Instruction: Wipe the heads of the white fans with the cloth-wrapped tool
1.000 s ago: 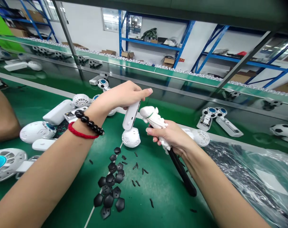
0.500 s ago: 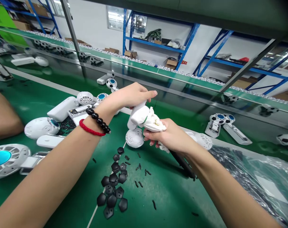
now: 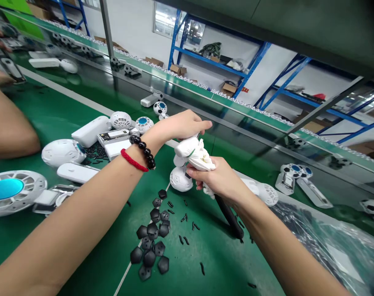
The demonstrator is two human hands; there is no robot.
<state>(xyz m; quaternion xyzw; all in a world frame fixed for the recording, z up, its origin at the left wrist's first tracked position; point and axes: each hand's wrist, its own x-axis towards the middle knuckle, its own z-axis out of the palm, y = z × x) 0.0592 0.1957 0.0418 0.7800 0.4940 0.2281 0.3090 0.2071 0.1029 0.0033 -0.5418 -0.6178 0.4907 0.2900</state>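
Your left hand (image 3: 188, 124) was curled over the upper end of a white unit (image 3: 179, 161), its thumb stretched out to the right; most of its other fingers were hidden. Your right hand (image 3: 219, 176) was wrapped around a tool (image 3: 200, 155) bound in white material with a green band, its black handle (image 3: 227, 218) slanting down toward you. The tool's bound head stood in front of the unit and covered much of it; whether the two touched, you could not tell. The unit's ball-shaped end (image 3: 181, 179) pointed down, just beside your right fingertips.

On your left wrist sat black beads (image 3: 147, 154) and a red cord (image 3: 133, 161). Below the ball end, black pentagon pieces (image 3: 149, 258) lay clustered on the green bench (image 3: 226, 267), with small black strips (image 3: 202, 268) scattered to their right.

Beyond your left forearm lay more white units (image 3: 92, 130), one with a blue disc (image 3: 6, 189); past them a co-worker's arm (image 3: 12, 119) reached in. A clear plastic bag (image 3: 341, 263) lay beyond your right forearm. Football-patterned units (image 3: 293, 170) rested on the glossy green strip ahead, and blue racks (image 3: 257, 57) stood by the far wall.
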